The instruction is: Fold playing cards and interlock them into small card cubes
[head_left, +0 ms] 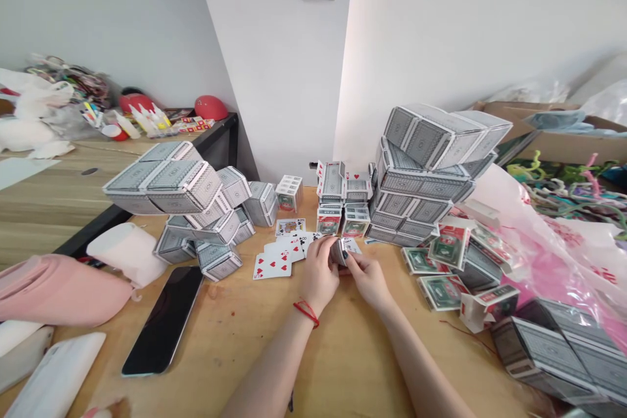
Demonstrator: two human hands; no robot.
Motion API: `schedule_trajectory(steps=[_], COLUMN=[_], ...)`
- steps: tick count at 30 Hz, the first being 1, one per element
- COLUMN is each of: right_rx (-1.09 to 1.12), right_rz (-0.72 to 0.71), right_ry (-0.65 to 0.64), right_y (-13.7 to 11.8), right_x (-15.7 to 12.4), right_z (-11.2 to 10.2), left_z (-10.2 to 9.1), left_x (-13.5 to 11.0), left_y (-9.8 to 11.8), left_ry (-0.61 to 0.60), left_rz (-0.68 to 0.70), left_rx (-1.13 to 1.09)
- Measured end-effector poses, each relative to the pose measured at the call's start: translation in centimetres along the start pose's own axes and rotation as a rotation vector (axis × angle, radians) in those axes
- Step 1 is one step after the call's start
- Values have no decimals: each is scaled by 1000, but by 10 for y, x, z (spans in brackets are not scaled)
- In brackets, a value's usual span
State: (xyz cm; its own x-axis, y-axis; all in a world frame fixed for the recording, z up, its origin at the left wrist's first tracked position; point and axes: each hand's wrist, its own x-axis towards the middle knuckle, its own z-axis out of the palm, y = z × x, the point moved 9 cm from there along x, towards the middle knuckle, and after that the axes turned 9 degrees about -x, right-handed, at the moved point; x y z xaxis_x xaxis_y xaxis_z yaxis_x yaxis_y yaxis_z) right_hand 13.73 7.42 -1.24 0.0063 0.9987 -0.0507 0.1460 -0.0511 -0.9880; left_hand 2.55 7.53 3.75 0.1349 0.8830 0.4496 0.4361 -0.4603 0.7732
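Both hands meet around a small folded piece of playing cards (pixel 339 251) just above the table. My left hand (pixel 321 274), with a red string bracelet at the wrist, wraps its fingers round the left side of it. My right hand (pixel 365 274) pinches its right side with thumb and fingers; the exact folds are hidden by the fingers. Loose playing cards (pixel 273 264) lie face up just left of the hands, a five of hearts among them. Behind the hands stand card boxes (pixel 329 221) with patterned cards (pixel 334 181) on top.
Tall stacks of card-covered blocks stand at right (pixel 416 173) and left (pixel 164 176). Opened card boxes (pixel 443 292) lie at the right by pink plastic bags (pixel 548 241). A black phone (pixel 164 320) and pink roll (pixel 63 287) lie at the left. A wall (pixel 284 78) rises behind.
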Motion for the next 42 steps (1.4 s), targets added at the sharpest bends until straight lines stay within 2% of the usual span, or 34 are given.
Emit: schedule_trajectory(steps=[3,12,26,42], right_rx=[-31,18,-122,-459], right_rz=[0,29,8,-112], right_ry=[38,39,150,322], right_y=[1,10,10,-7], right_x=[0,1,-2,-10], right_z=[-2,-4,-12,-26], left_z=[1,1,3,7], left_x=[0,0,0,-1], left_y=[1,3,4,8], left_ry=[-11,-25,-19,-86], left_rz=[1,5,21,40], left_rx=[-1,-2,-4,-32])
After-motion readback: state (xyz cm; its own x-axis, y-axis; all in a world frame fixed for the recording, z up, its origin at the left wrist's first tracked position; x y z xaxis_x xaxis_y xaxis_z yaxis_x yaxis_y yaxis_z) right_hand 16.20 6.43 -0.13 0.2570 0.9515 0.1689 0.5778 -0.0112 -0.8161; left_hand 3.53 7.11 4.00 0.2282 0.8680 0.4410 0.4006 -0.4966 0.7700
